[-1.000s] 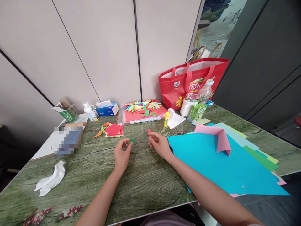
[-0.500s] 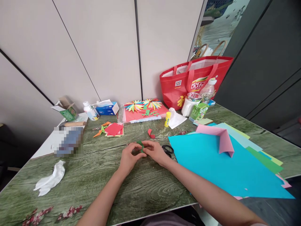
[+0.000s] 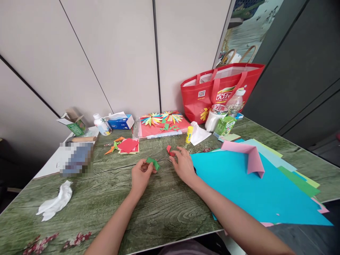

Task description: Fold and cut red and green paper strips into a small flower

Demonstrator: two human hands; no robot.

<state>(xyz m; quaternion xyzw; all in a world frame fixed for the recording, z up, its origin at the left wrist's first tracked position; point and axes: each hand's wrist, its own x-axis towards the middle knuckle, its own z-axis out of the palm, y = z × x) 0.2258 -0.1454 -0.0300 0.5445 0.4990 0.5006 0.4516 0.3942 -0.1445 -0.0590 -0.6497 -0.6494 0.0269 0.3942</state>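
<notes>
Between the thumb and fingers of my left hand (image 3: 140,176) is a small folded piece of green paper (image 3: 153,163), pinched just above the table. My right hand (image 3: 184,165) is apart from it, thumb and fingers spread, beside a small folded piece of red paper (image 3: 169,149). The fingertips are very close to the red paper; whether they touch it I cannot tell. Scissors (image 3: 195,170) lie under my right hand, mostly hidden, with only a bit of black handle showing.
Large blue paper (image 3: 233,184) and a folded pink strip (image 3: 241,148) lie right. A yellow glue stick (image 3: 189,134) stands behind my right hand. Paper squares (image 3: 129,145) lie left of centre. Folded paper fans (image 3: 151,119), a red bag (image 3: 196,102) and a blue tissue box (image 3: 120,122) line the back.
Both hands held the green paper together; now only my left hand has it, slightly further left. My right hand has let go and moved right and forward to the red paper.
</notes>
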